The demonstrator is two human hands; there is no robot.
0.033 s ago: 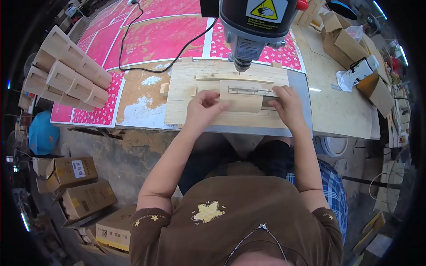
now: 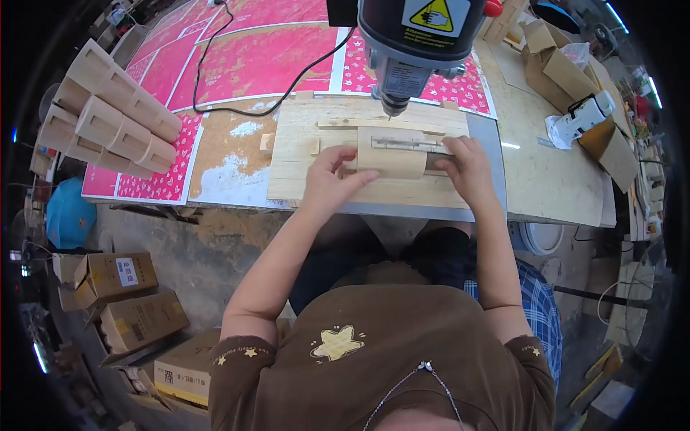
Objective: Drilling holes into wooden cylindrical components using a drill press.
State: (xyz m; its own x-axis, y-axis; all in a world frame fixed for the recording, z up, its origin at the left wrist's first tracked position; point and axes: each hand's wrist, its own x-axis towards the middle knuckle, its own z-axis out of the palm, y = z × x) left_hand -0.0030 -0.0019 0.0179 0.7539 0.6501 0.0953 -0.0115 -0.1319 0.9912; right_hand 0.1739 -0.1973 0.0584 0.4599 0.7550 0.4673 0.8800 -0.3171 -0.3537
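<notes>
Workpiece: a pale, curved wooden piece (image 2: pixel 392 153), bent like a shallow arch, with a narrow slot along its top; it sits on the flat wooden jig board (image 2: pixel 302 154) right under the drill press (image 2: pixel 417 43), the bit just above its far edge.
Count: one curved piece under the drill, one jig board, one drill press head, and four tapered wooden boxes (image 2: pixel 108 115) stacked on their sides at the left end of the table (image 2: pixel 546 179); three cardboard cartons (image 2: pixel 115 276) on the floor at left.
Left hand: left hand (image 2: pixel 327 183) half open, thumb and fingers spread, pinching the near left edge of the curved piece.
Right hand: right hand (image 2: pixel 467 169) curled over the piece's right end, fingers bent down on it, gripping.
</notes>
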